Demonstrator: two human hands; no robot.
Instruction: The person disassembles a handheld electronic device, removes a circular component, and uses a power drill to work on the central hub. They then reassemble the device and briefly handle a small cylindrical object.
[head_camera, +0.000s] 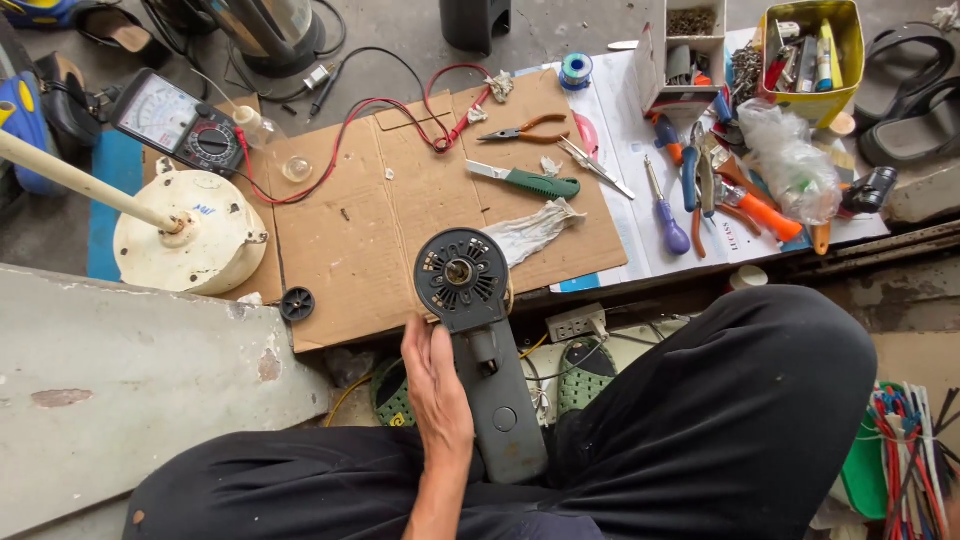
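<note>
My left hand (436, 385) grips the left side of a dark grey fan motor housing (478, 330), held upright over my lap. Its round slotted head with a brass shaft hole faces the camera, and a long flat neck runs down toward my legs. My right hand is out of view. On the flattened cardboard sheet (400, 200) ahead lie a green-handled knife (525, 180), orange-handled pliers (530, 128), a white rag (530, 232) and a small black round knob (297, 303).
A cream round fan base (190, 235) with a pole stands at left, beside an analog multimeter (180, 122) with red and black leads. Screwdrivers, pliers and a yellow parts bin (812, 55) crowd the right. A power strip (577, 322) lies below the cardboard.
</note>
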